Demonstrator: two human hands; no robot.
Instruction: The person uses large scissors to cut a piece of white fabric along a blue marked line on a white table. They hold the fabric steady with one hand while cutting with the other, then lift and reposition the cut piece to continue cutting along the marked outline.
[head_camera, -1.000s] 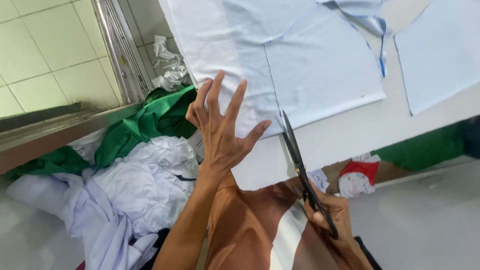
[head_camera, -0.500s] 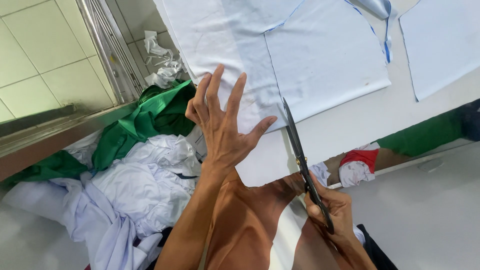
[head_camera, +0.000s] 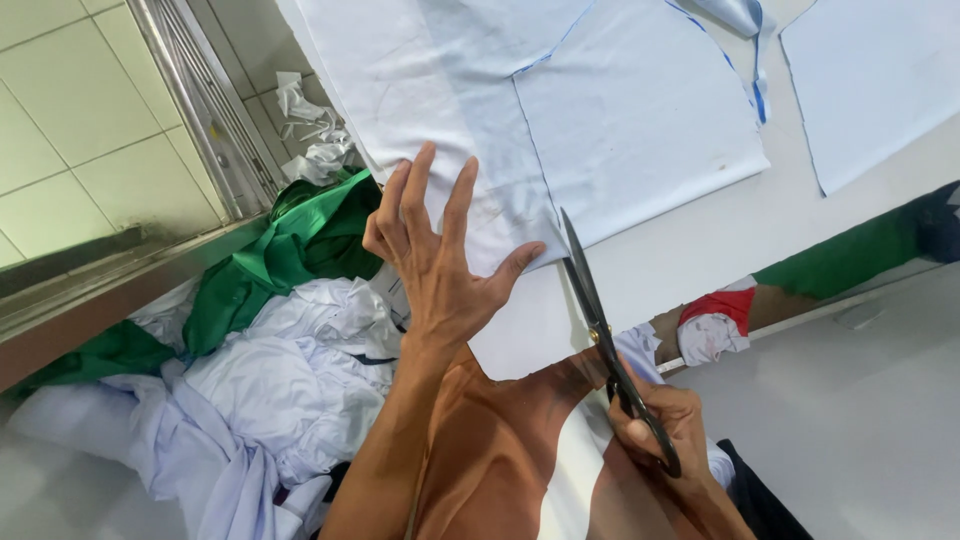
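Observation:
My left hand (head_camera: 440, 270) is spread with fingers apart over the near edge of a pale blue fabric sheet (head_camera: 620, 110) lying on the white table (head_camera: 700, 250); the thumb tip touches the cloth's corner. My right hand (head_camera: 665, 430) grips the handles of long black scissors (head_camera: 600, 325), whose blades look closed and point up toward the cloth's near edge, just right of my left thumb. A blue chalk line runs across the fabric.
A heap of white and pale garments (head_camera: 270, 400) and green cloth (head_camera: 290, 250) lies left of the table. Another pale blue piece (head_camera: 880, 80) lies at the top right. Red and white cloth (head_camera: 715, 320) sits below the table edge. Tiled floor and a metal rail (head_camera: 200, 110) are at the left.
My left hand has stayed spread at the fabric's edge. The scissors and my right hand have kept about the same place, with the view shifting slightly.

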